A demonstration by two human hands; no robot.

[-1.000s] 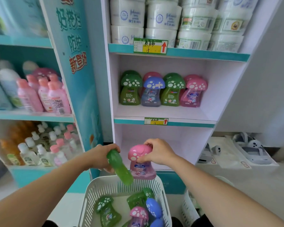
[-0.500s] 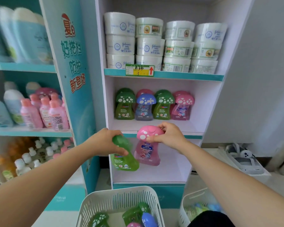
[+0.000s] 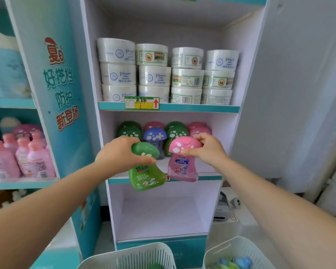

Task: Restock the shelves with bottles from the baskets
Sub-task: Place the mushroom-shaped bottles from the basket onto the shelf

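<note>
Left grip [image 3: 120, 155] is wrapped round the cap and neck of the green bottle [image 3: 146, 176]. Right grip [image 3: 207, 150] pinches the cap of the pink bottle [image 3: 182, 168] between thumb and fingers. Both bottles hang base down, labels out, side by side and just apart, in front of the front edge of the middle shelf [image 3: 209, 167]. Neither is set down yet. The cap hold probably lets the flat bases land first and keeps the fingers above the stock already there. One bottle per hand means two placed per reach. A back row [image 3: 155, 135] of the same mushroom-cap bottles (green, blue, pink) stands deep on that shelf, and the bare strip before it is the likely target for a second row. Cannot tell which exact slots are meant. Two baskets sit low in view, the left basket [image 3: 128, 257] and the right basket [image 3: 239, 247]. The right one shows more blue and green bottles, so plenty of restocking seems left. White tubs [image 3: 153, 74] fill the shelf above and take no part. The next move likely needs a push forward and then down. The wide caps make the bottles look top-heavy, so a bump could tip the back row.
</note>
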